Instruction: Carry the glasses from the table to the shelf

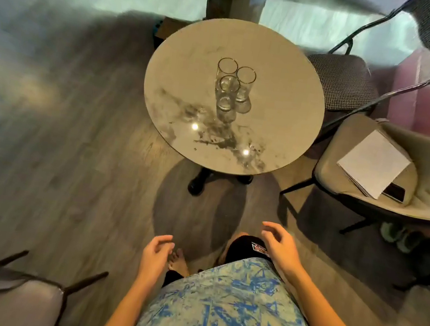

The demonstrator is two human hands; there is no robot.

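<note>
Left hand (155,255) at 7 o'clock hung loosely curled and empty. At 12 o'clock, three clear cylindrical glasses (231,87) stood clustered, touching, on the round marbled bench (195,58), presumably gathered for carrying. Right hand (279,245) at 5 o'clock was spread, empty. No shelf showed.

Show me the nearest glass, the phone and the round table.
nearest glass (227,97), head view, on its clear side wall.
phone (394,192), head view, on its dark screen.
round table (184,56), head view, on bare tabletop.
</note>
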